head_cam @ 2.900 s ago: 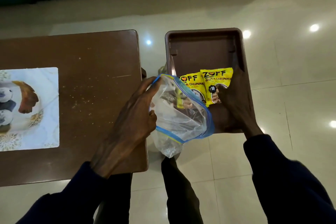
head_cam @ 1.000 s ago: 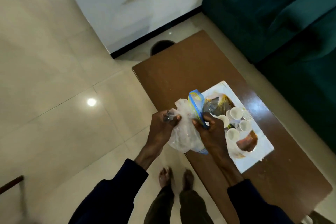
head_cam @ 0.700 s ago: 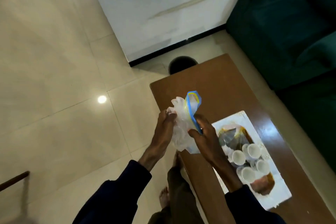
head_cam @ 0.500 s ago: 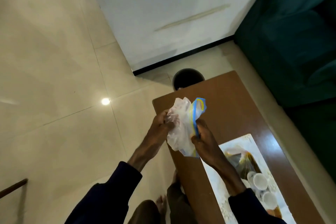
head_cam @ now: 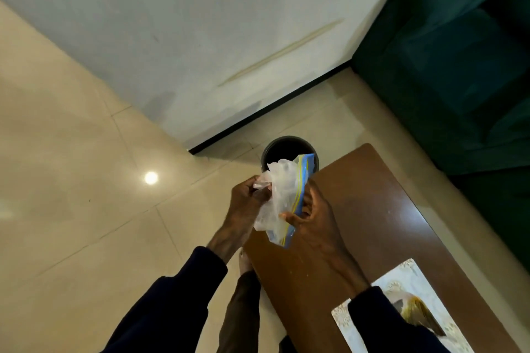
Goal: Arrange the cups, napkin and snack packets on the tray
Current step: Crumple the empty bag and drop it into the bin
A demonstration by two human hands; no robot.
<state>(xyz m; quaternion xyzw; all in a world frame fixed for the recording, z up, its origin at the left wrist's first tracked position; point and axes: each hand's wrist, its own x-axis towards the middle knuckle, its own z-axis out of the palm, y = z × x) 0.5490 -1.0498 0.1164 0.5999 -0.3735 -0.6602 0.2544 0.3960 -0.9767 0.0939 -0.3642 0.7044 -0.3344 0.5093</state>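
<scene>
Both hands hold a crumpled clear plastic zip bag [head_cam: 282,195] with a blue and yellow seal strip. My left hand [head_cam: 248,199] pinches its left side and my right hand [head_cam: 311,213] grips the seal edge. The bag looks empty and hangs above the near-left end of the brown wooden table [head_cam: 370,209]. A white patterned placemat [head_cam: 413,315] lies on the table at the lower right, partly behind my right sleeve. The tray, cups and snack packets are out of view.
A dark round bin [head_cam: 289,152] stands on the tiled floor just beyond the bag, by the table's far end. A white wall with a black skirting runs behind it. A dark green sofa [head_cam: 459,66] fills the upper right.
The view has swung away from the tray toward the table's far end. Both hands have scrunched the bag and carried it closer to the bin. The cups on the placemat have left the view.
</scene>
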